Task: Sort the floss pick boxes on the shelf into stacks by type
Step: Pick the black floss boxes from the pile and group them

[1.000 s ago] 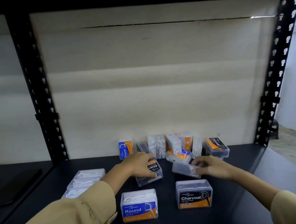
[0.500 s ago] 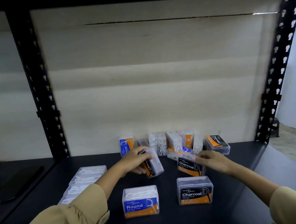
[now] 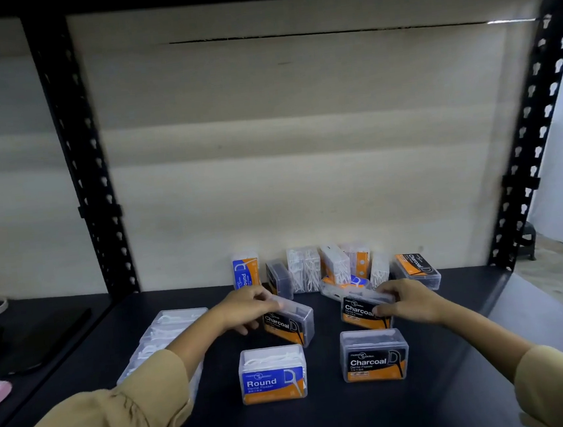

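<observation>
Both hands busy, one box each. Left hand [image 3: 248,307] grips the left Charcoal box [image 3: 289,322], fingers curled over its top edge and thumb underneath; the box is tilted with its label towards the camera. Right hand [image 3: 412,300] pinches the right Charcoal box [image 3: 363,310], thumb on the label face, fingers over the top and back. Can't tell whether either box is clear of the shelf [image 3: 327,422] or resting on an edge. The labels are turned up, probably so the type can be read before placing. The front Charcoal box [image 3: 374,355] and front Round box [image 3: 272,374] lie flat, side by side but apart, and look like stack bases, one per type, with the gap keeping the stacks separate. The right Charcoal box is just behind the front Charcoal box, nearly above it. The left one is behind the front Round box and off to the left of its likely stack, so it needs a sideways carry. The row of clear boxes [image 3: 168,334] runs along the left, under the left forearm. The unsorted cluster [image 3: 326,269] stands against the back wall just beyond both hands, with mixed types, some upright and some leaning. Task early, most boxes unstacked.
</observation>
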A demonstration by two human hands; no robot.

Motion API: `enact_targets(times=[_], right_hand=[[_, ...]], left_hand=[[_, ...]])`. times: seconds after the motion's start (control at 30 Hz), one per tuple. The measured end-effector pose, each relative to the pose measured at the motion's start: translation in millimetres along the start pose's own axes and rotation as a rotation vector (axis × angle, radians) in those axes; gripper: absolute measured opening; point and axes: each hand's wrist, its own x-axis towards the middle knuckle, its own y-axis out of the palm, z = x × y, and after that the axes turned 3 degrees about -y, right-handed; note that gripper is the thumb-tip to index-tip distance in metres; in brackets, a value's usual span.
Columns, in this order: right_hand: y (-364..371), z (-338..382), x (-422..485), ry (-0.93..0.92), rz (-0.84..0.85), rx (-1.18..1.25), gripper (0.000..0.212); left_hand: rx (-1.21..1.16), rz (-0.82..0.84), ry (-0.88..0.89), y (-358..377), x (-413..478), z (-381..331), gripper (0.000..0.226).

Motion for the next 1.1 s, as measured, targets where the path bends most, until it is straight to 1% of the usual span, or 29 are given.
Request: enact_targets(times=[0.03,0.13,0.23,0.4,0.63,0.77,0.83,1.0,1.1], right_hand=[[-1,1,-1,-0.003,-0.007,-0.003,0.013],[-2,5,-1,-0.006,-0.044,-0.029,0.034],[-4,5,0,-0.013,-0.079,-0.111,0.043],[-10,5,-2,-0.005,-0.066,-0.153,0.038],[-28,-12,-20,0.026,-0.022,-0.151,0.024],[-44,-24,-38,0.065,-0.002,-0.222,0.034],[-51,-32,-48,0.074,0.009,-0.221,0.037],[-60,-43,-71,0.012,0.058,-0.208,0.033],[-60,-44,-81,-0.023,0.070,-0.226,0.033]], left_hand=[[0.016,-0.007,0.026,-1,-1,-1,0.036],[0.114,-0.005,0.114,-5,-4,-7,0.051],[0.248,0.012,0.158,-11,-3,-11,0.056],[0.358,0.036,0.183,-15,0,-18,0.050],[0.330,0.020,0.214,-6,2,-25,0.043],[0.254,0.028,0.228,7,5,-36,0.043],[0.218,0.052,0.224,13,6,-43,0.042],[0.205,0.110,0.240,28,11,-64,0.042],[0.193,0.144,0.242,37,13,-78,0.042]])
